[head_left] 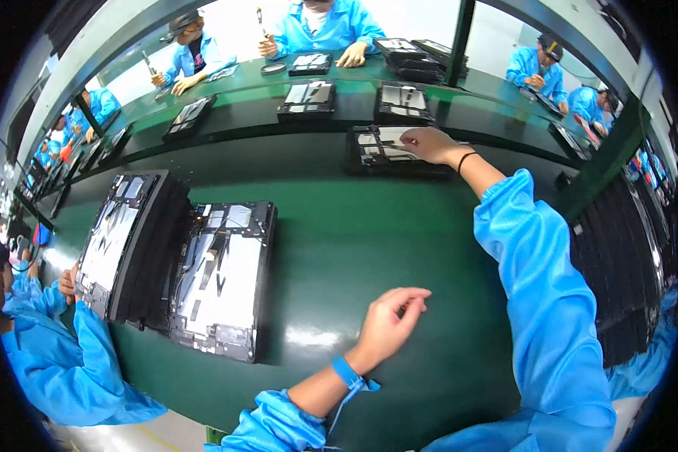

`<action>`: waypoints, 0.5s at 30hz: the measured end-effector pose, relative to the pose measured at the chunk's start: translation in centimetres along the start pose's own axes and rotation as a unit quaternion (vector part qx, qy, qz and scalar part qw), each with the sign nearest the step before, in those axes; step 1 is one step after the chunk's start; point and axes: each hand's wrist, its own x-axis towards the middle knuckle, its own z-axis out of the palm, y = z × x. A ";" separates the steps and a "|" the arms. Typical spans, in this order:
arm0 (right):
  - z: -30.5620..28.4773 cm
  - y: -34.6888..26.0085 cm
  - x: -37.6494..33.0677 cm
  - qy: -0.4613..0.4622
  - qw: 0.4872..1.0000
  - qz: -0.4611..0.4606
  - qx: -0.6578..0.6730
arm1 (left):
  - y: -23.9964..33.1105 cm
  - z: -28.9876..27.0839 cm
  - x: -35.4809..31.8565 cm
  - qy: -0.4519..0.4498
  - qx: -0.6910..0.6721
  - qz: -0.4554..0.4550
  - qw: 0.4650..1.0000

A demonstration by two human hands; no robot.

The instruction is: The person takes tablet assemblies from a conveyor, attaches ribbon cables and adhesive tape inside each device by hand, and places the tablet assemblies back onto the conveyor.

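Observation:
My right hand point(432, 145) reaches to the far side of the green table. Its bent fingers press together over an opened tablet-like device point(377, 145) with a black frame and pale inner parts; what they pinch, if anything, is hidden. Nearer to me, my left hand point(390, 324) hovers over the table with nothing in it. Its index finger points right, close to the thumb, and a blue wrist strap point(346, 372) with a cord circles the wrist. Left of it lies another opened device point(222, 279), showing a silvery panel and black ribbon cables.
A leaning stack of similar devices point(147, 248) stands at the left, beside a co-worker's hand point(68, 285). Dark stacked panels point(614, 264) and a green post point(606, 162) stand at the right. More devices point(306, 99) line a far belt, with people in blue behind.

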 end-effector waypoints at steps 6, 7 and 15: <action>6.8 2.5 7.9 0.057 0.993 0.050 -0.088 | -0.1 -0.8 -0.6 0.013 0.076 0.053 0.996; 6.5 2.8 8.7 0.056 0.993 0.045 -0.090 | -0.1 -0.7 -0.4 0.005 0.076 0.049 0.996; 6.9 2.2 8.7 -0.017 0.980 0.121 0.155 | -0.1 -1.0 -0.4 0.023 0.060 0.067 0.996</action>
